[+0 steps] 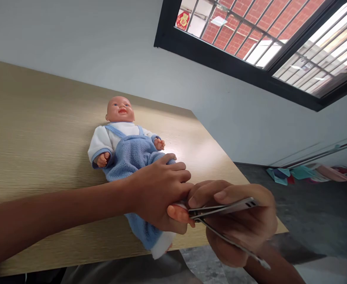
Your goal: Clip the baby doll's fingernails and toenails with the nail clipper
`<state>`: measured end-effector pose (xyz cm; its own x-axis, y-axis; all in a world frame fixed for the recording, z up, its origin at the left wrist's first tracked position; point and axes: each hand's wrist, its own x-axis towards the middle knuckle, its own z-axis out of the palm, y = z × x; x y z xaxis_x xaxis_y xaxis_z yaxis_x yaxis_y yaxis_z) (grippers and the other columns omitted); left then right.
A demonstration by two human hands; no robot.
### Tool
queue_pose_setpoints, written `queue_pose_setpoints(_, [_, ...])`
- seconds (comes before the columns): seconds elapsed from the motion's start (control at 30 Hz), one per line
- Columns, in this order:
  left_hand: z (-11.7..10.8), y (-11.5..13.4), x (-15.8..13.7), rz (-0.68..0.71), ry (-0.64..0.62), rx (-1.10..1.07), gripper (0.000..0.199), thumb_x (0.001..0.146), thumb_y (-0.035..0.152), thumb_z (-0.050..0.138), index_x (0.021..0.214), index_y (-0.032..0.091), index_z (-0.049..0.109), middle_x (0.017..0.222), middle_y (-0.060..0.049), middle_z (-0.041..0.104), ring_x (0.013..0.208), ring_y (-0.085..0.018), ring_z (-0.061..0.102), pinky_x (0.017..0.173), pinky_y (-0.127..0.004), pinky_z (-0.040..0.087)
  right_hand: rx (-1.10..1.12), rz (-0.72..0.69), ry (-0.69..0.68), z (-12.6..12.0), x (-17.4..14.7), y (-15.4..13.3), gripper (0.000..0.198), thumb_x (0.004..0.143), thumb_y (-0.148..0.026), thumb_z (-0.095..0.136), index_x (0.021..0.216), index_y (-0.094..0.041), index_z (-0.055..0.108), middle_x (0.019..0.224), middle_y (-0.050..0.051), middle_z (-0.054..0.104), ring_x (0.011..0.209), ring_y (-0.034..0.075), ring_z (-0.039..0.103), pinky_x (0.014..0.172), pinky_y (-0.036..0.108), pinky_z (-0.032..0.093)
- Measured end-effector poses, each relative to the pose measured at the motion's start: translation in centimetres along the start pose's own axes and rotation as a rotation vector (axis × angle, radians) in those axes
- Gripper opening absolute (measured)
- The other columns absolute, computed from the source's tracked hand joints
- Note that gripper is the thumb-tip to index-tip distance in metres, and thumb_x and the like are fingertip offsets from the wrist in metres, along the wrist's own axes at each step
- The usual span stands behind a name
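A baby doll (pixel 132 152) in blue overalls and a white top lies on its back on the wooden table (pixel 37 130). My left hand (pixel 158 189) is wrapped around one of its legs, and the doll's foot (pixel 179 214) pokes out below my thumb. In my right hand (pixel 238 221) is a metal nail clipper (pixel 225 209), its lever swung out and its jaws at the toes of that foot. Whether the jaws touch a toe, I cannot tell. The doll's other leg (pixel 150 232) reaches to the table's front edge.
A grey wall (pixel 87 43) runs behind the table, with a dark-framed barred window (pixel 235 51) at upper right. Beyond the table's right edge, several coloured items (pixel 306 173) lie near the dark floor (pixel 315 213). My lap (pixel 126 270) shows below the front edge.
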<state>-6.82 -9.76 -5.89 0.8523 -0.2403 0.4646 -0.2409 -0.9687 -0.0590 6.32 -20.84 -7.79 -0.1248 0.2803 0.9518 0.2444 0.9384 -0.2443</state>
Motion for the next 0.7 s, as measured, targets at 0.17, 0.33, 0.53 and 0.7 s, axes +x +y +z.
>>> queue_pose_setpoints(0.17, [0.1,0.0,-0.1,0.005,0.009,0.001,0.038,0.073,0.054,0.065,0.081,0.017,0.06,0.076,-0.001,0.053,0.077,-0.016,0.046,0.084,-0.04,0.031,0.047,-0.108,0.038,0.4,0.3,0.3,0.046,0.081,-0.022,0.077,0.121,-0.009,0.058,0.093,0.008,0.069,0.078,0.017,0.07,0.079,0.027,0.063])
queue_pose_setpoints(0.33, [0.1,-0.1,-0.1,0.012,0.027,0.008,0.037,0.072,0.053,0.065,0.08,0.017,0.06,0.076,-0.001,0.054,0.076,-0.016,0.046,0.08,-0.039,0.03,0.005,-0.027,-0.046,0.0,0.2,-0.3,0.042,0.084,-0.027,0.076,0.12,-0.011,0.06,0.094,0.007,0.071,0.082,0.018,0.071,0.077,0.03,0.063])
queue_pose_setpoints(0.53, [0.0,0.0,-0.1,0.011,0.005,0.024,0.04,0.074,0.056,0.063,0.082,0.017,0.06,0.076,-0.001,0.054,0.077,-0.016,0.047,0.083,-0.041,0.032,-0.034,0.014,0.042,0.5,0.4,-0.9,0.028,0.088,-0.025,0.071,0.111,-0.012,0.061,0.087,0.007,0.069,0.075,0.017,0.07,0.073,0.032,0.063])
queue_pose_setpoints(0.7, [-0.2,0.1,0.1,-0.008,-0.029,0.021,0.037,0.073,0.053,0.064,0.082,0.017,0.06,0.08,-0.001,0.056,0.081,-0.017,0.05,0.085,-0.041,0.033,-0.098,0.155,-0.109,0.1,1.7,-2.3,0.036,0.078,-0.015,0.076,0.11,-0.015,0.059,0.087,0.004,0.068,0.067,0.016,0.067,0.06,0.029,0.062])
